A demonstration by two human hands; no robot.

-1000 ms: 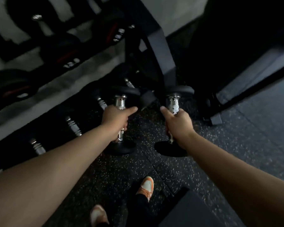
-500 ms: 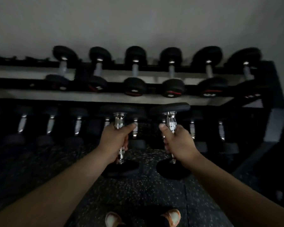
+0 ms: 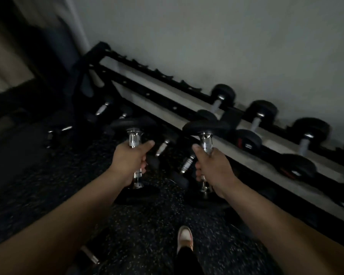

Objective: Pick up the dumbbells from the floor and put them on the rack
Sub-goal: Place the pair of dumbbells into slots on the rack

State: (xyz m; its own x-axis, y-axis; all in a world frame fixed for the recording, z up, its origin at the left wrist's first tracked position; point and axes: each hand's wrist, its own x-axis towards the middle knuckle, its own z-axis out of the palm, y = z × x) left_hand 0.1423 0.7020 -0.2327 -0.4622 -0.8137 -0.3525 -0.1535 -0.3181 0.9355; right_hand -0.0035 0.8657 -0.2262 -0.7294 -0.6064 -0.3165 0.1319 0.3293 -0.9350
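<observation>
My left hand (image 3: 130, 162) grips the chrome handle of a black dumbbell (image 3: 133, 124), held upright above the floor. My right hand (image 3: 213, 169) grips a second black dumbbell (image 3: 206, 126) the same way, its top head near the front rail of the dumbbell rack (image 3: 163, 100). The rack runs diagonally from upper left to lower right against the wall. The left part of its top tier is bare; several dumbbells (image 3: 261, 112) sit on the right part. More dumbbells (image 3: 188, 163) rest on the lower tier behind my hands.
Dark speckled rubber floor (image 3: 143, 231) lies below. My shoe (image 3: 185, 238) shows at bottom centre. A chrome handle of another dumbbell (image 3: 89, 255) lies on the floor at bottom left. A dark frame (image 3: 54, 62) stands at the rack's left end.
The view has swung left along the rack, now seen at an angle with its bare left end showing. Both hands keep their grip on the dumbbells, held at about the same height.
</observation>
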